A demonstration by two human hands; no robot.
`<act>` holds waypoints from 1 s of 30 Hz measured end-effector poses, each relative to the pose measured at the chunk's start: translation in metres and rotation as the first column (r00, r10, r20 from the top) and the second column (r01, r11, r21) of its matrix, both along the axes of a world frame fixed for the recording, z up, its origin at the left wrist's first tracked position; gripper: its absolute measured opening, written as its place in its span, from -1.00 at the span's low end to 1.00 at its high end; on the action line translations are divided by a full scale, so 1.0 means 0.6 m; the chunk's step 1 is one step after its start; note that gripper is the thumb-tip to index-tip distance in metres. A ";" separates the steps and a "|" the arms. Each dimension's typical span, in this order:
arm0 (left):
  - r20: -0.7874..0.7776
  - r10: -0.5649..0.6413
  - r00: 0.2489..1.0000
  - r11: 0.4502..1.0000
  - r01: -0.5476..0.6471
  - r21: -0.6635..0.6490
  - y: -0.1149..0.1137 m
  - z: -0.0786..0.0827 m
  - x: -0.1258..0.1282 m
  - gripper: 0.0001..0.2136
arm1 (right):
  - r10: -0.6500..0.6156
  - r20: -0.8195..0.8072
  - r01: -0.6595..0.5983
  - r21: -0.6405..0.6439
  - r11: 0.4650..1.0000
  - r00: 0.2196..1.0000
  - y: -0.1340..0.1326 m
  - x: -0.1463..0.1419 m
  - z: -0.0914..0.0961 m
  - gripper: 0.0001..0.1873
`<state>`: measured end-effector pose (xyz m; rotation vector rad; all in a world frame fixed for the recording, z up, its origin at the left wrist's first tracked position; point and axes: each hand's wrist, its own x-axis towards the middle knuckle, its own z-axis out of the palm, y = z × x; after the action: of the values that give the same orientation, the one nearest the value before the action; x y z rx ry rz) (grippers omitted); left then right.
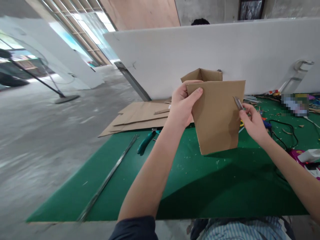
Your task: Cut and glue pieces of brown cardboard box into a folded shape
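My left hand (182, 103) grips the left edge of a folded brown corrugated cardboard piece (216, 116), with the thumb on its front face. The piece is held up above the mat, and a folded open corner shows behind its top edge. My right hand (252, 123) holds a metal-bladed craft knife (238, 103) just at the cardboard's right edge. The blade seems to touch the edge, and the fingers hide most of the handle.
A green cutting mat (175, 186) carries teal-handled pliers (146, 142), a long metal ruler (107, 176), and flat cardboard sheets (140, 116). Black cables (285, 133) and scraps lie at the right. A white partition (200, 56) stands behind the mat, and a concrete floor lies left.
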<state>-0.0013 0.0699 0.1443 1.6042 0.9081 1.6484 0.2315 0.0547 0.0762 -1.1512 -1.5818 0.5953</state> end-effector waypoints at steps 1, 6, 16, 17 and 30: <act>0.014 0.014 1.000 1.000 -0.014 0.004 -0.002 -0.001 0.005 -0.71 | -0.046 0.015 0.045 0.033 0.998 0.999 -0.001 0.006 0.011 -0.58; 0.028 0.110 0.993 0.994 -0.111 0.012 -0.027 -0.005 0.021 -0.75 | -0.196 0.219 0.127 0.291 0.948 0.956 -0.037 0.023 0.081 -0.63; -0.038 0.037 0.999 0.994 -0.040 -0.104 -0.068 0.036 0.012 -0.58 | -0.221 0.578 0.111 0.220 0.969 0.786 -0.104 -0.051 0.116 -0.67; -0.037 0.013 0.999 0.992 -0.018 -0.126 -0.070 0.039 0.012 -0.58 | -0.263 0.595 0.141 0.244 0.959 0.759 -0.103 -0.055 0.116 -0.65; -0.060 0.118 0.991 0.987 -0.124 -0.102 -0.083 0.044 0.023 -0.83 | -0.112 0.650 0.048 0.115 0.992 0.752 -0.112 -0.084 0.147 -0.55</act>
<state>0.0127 0.0204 0.1707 1.5550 1.1212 1.6161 0.1812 -0.0126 0.1642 -1.4430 -2.1088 0.0314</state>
